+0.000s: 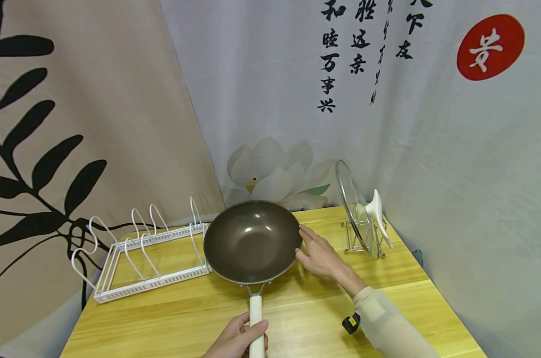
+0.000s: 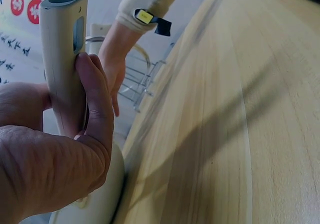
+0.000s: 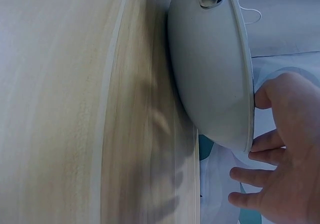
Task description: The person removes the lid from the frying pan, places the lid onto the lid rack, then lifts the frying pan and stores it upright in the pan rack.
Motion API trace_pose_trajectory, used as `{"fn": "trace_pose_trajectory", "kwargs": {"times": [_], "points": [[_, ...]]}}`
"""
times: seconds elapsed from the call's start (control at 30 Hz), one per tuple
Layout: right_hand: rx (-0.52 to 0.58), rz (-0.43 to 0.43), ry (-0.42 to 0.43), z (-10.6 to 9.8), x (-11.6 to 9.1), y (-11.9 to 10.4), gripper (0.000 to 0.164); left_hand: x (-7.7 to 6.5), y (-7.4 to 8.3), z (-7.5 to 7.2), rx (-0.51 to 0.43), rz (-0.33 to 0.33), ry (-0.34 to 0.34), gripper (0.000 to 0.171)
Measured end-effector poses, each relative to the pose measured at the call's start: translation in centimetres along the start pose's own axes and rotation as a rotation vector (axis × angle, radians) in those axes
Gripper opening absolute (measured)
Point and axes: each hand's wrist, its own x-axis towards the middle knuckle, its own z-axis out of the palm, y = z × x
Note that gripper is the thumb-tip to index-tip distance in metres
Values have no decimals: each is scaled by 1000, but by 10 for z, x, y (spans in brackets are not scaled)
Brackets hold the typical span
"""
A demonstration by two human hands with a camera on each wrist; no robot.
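Note:
A wok (image 1: pixel 252 243) with a dark brown inside and a pale outside sits upright in the middle of the wooden table, its white handle (image 1: pixel 256 320) pointing toward me. My left hand (image 1: pixel 236 337) grips that handle, fingers curled round it and thumb lying along the top. In the left wrist view, the handle's hollow end (image 2: pixel 62 0) sticks out above the fingers. At the wok's right side, my right hand (image 1: pixel 321 256) touches the rim with thumb and fingertips, fingers fairly straight. The right wrist view shows the wok's pale outer wall (image 3: pixel 210 69) beside those fingertips.
A white rack (image 1: pixel 151 283) with upright loops stands left of the wok, close to its rim. On the right, a glass lid (image 1: pixel 353 214) leans in a small wire stand (image 1: pixel 351 243), beside a white handled piece (image 1: pixel 376 209). Printed curtains (image 1: pixel 270 74) hang behind the wooden table (image 1: pixel 315 323).

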Motion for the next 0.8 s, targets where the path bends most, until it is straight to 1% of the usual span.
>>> {"fn": "trace_pose_trajectory", "kwargs": {"times": [0.27,0.43,0.63,0.8], "points": [[20,0,-5,1,2,2,66,2,0,4,-5,2,-18,39],[27,5,-12,1,3,0,66,3,-1,7,-3,4,-6,36],[20,5,-17,0,5,0,66,6,-3,10,-1,9,11,38],[20,8,-23,-1,7,-1,66,7,-3,12,5,14,18,35]]}}
